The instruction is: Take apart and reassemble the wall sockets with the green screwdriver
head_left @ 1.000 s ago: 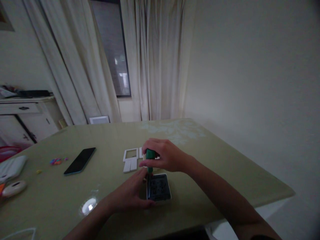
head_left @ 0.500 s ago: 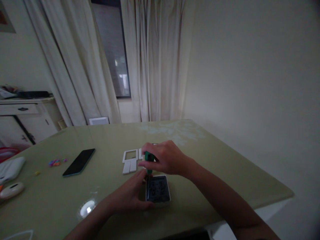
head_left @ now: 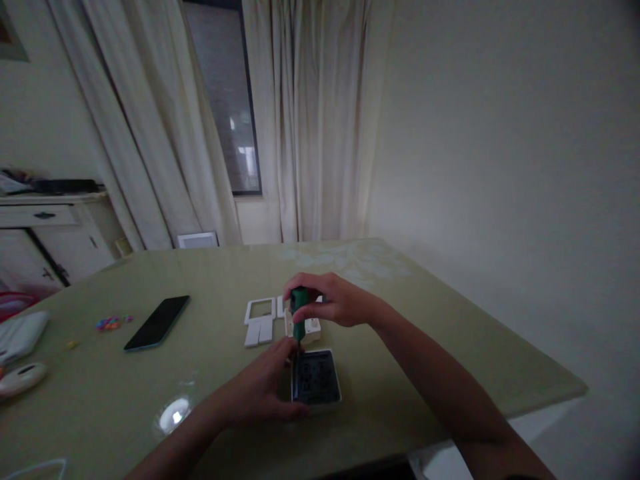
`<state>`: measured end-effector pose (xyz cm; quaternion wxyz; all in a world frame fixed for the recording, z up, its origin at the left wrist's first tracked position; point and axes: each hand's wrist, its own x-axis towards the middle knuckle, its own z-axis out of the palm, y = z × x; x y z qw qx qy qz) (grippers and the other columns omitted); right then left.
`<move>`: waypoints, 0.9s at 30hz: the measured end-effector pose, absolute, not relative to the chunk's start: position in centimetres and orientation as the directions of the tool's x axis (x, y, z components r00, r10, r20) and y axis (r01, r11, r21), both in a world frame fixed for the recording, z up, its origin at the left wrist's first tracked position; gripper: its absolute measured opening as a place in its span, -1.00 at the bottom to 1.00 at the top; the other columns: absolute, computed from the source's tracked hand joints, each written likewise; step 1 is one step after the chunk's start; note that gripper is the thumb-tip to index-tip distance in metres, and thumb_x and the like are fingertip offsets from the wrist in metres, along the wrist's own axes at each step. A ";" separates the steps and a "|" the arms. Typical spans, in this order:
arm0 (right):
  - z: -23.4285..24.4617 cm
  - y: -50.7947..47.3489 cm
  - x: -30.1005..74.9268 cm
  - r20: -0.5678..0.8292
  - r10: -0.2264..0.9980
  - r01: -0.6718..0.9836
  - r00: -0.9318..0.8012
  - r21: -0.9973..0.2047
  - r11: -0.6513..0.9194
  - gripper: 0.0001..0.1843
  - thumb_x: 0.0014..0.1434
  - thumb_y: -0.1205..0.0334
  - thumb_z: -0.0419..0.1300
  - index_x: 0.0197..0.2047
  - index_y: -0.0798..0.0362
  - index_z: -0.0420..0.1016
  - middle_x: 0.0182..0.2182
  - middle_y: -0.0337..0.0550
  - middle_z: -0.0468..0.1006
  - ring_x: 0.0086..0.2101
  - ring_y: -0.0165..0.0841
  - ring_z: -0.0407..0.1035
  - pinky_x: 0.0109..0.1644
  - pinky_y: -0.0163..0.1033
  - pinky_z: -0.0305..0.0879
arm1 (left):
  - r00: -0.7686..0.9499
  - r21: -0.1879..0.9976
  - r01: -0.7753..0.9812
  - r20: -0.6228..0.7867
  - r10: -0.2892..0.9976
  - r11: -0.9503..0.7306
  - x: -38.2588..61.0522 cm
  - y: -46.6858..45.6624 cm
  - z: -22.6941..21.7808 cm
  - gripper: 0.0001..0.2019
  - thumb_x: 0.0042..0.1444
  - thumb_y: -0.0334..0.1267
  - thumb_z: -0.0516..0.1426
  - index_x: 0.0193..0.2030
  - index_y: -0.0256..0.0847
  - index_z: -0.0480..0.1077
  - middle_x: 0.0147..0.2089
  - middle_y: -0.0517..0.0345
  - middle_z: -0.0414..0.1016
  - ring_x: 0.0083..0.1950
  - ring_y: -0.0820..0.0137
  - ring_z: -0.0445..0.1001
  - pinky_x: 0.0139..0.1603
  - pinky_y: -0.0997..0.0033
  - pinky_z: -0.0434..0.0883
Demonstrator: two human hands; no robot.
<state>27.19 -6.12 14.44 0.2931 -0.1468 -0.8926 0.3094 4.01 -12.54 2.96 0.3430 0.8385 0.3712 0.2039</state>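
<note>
A green-handled screwdriver stands upright in my right hand, its fingers closed around the top of the handle. Its shaft points down at the far left corner of a small square box with a white rim and a dark inside, perhaps a wall switch or socket. My left hand grips this box from the left, thumb low at its near edge and fingers at the far left corner. Whether the tip sits on a screw is too small to tell. Just beyond lies a white switch-like part, half behind the right hand.
White frame and two flat white plates lie beyond the box. Farther left are a dark phone, small colourful pieces, a clear round dish and a white mouse-shaped object. A wall borders the right side.
My right hand has shifted slightly up and its grip on the screwdriver has turned, baring more of the handle and the white part behind. My left hand and the box stay in place.
</note>
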 end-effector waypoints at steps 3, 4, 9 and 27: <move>14.4 -6.8 26.8 0.492 0.514 0.249 -0.703 -0.507 0.825 -0.62 0.25 -0.07 0.45 -0.12 0.06 0.54 -0.42 -0.34 0.45 -0.44 -0.45 0.26 -0.30 -0.31 0.19 | 0.646 0.720 0.486 0.086 0.759 -0.496 3.9 -12.4 2.7 -0.38 0.02 -0.15 0.45 0.18 -0.08 0.32 0.17 -0.01 0.47 0.15 0.04 0.47 0.21 0.00 0.45; 14.4 -7.2 26.7 0.492 0.535 0.291 -0.686 -0.489 0.822 -0.62 0.27 -0.08 0.42 -0.13 0.07 0.53 -0.43 -0.32 0.45 -0.44 -0.44 0.26 -0.29 -0.30 0.19 | 0.643 0.714 0.496 0.081 0.762 -0.495 3.8 -12.4 2.6 -0.38 0.02 -0.14 0.45 0.17 -0.09 0.33 0.17 -0.02 0.47 0.15 0.03 0.47 0.20 0.00 0.45; 14.6 -7.7 27.0 0.353 0.415 0.044 -0.838 -0.716 0.697 -0.52 0.48 0.03 0.20 0.35 0.02 0.36 0.18 0.09 0.55 0.10 -0.20 0.49 0.13 -0.10 0.39 | 0.635 0.713 0.497 0.088 0.768 -0.493 3.7 -12.3 2.1 -0.35 0.01 -0.16 0.45 0.21 -0.08 0.31 0.18 -0.03 0.45 0.16 0.02 0.45 0.22 -0.01 0.45; 14.5 -7.8 27.0 0.386 0.534 0.287 -0.752 -0.537 0.793 -0.43 0.39 0.04 0.33 0.37 0.02 0.36 0.09 0.03 0.65 -0.04 -0.25 0.55 -0.01 -0.20 0.40 | 0.646 0.693 0.513 0.078 0.760 -0.507 3.8 -12.3 2.0 -0.39 -0.01 -0.14 0.46 0.14 -0.09 0.34 0.15 0.01 0.48 0.12 0.06 0.46 0.15 0.07 0.44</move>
